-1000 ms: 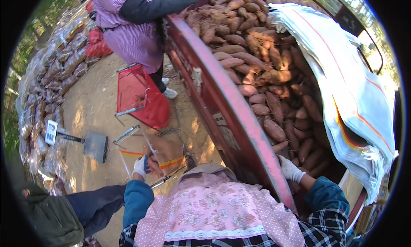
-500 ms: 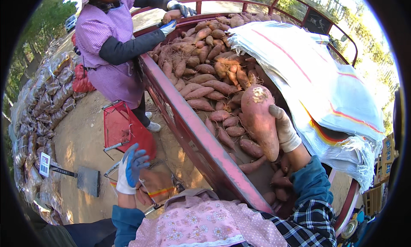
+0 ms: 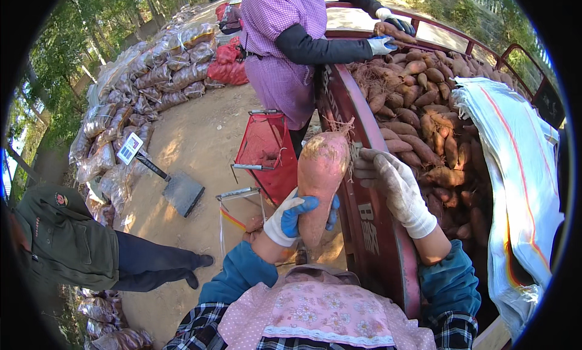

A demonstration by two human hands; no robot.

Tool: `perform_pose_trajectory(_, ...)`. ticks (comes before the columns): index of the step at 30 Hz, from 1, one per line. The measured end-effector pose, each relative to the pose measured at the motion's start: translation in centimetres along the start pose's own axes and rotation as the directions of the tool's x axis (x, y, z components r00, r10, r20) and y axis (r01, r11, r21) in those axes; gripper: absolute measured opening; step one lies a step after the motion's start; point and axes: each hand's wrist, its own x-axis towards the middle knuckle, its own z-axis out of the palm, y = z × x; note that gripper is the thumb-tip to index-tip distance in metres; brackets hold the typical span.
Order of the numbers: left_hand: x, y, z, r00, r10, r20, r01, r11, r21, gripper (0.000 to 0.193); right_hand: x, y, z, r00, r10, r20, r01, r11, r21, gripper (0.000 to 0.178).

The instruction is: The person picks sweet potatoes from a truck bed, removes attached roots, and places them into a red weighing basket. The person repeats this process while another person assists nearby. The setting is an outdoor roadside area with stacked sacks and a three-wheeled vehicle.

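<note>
A large pinkish sweet potato, stringy roots at its top end, stands nearly upright in front of me. Around its narrower lower part is my left hand, in a white glove with blue coating. My right hand, in a soiled white glove, is just right of the potato and above the cart's side wall. Its fingers are stretched out and hold nothing. Many smaller sweet potatoes fill the cart bed beyond the dark red side wall.
White woven sacks lie over the cart's right part. Below on the left stand a red bag on a frame and a platform scale. Filled bags are stacked behind. A co-worker holds a sweet potato; another person stands left.
The large sweet potato has passed from my right hand to my left and moved left, out from over the heap. Its rooted end now faces up. My view has swung left.
</note>
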Motion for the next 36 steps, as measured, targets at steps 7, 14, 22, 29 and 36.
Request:
perform_pose_trajectory(7, -1.7, -1.5, -7.0, 0.963, 0.047, 0.265, 0.117, 0.814, -0.569, 0.102, -1.4, -0.3, 1.7, 0.979, 0.090, 0.185, 0.001, 0.896, -0.443, 0.035)
perform_pose_trajectory(14, -4.5, -5.6, -16.4, 0.821, -0.494, -0.286, 0.157, 0.677, -0.719, 0.067, -1.9, -0.6, 1.7, 0.957, -0.025, 0.287, 0.205, 0.760, -0.617, 0.034)
perform_pose_trajectory(22, 3.9, 3.5, -27.6, 0.768, -0.233, -0.596, -0.082, 0.888, -0.453, 0.053, -1.4, -0.7, 1.8, 0.924, -0.092, 0.370, 0.348, 0.602, -0.719, 0.033)
perform_pose_trajectory(29, 2.0, 1.4, -33.3, 0.281, -0.305, -0.910, -0.205, 0.907, -0.368, 0.051, -1.4, -0.8, 2.1, 0.919, -0.102, 0.382, 0.361, 0.606, -0.709, 0.032)
perform_pose_trajectory(36, -7.1, -6.1, -33.3, 0.402, -0.312, -0.861, -0.126, 0.912, -0.390, 0.069, -3.4, -2.0, -1.2, 0.995, -0.020, 0.094, 0.047, 0.954, -0.295, 0.036)
